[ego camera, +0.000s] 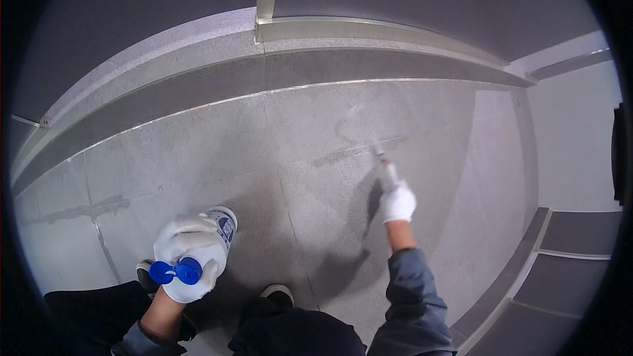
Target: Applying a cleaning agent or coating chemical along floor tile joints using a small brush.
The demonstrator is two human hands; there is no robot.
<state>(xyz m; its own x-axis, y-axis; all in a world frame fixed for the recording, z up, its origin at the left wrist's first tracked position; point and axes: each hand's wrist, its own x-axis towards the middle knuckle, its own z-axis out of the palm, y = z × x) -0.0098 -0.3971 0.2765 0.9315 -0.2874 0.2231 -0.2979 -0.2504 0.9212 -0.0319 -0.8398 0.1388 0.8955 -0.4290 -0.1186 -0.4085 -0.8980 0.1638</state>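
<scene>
My left hand (190,247), in a white glove, grips a white plastic squeeze bottle (226,227) with a blue and white label bearing writing. The bottle's blue flip cap (175,272) hangs open towards me. Stretched forward, my right hand (397,200) wears a white glove too and is closed around a small brush (380,152), blurred at its tip. The brush end meets the grey tiled floor (326,212) at a joint, where a damp streak (341,153) runs along the line. Most of the brush handle is hidden in my fingers.
Grey panels (420,5) with metal edging (346,29) rise above a step at the far side. A pale wall (576,138) closes the right, with dark panels (578,232) nearer me. Another damp patch (106,207) marks a joint at left. My knees and shoes are below.
</scene>
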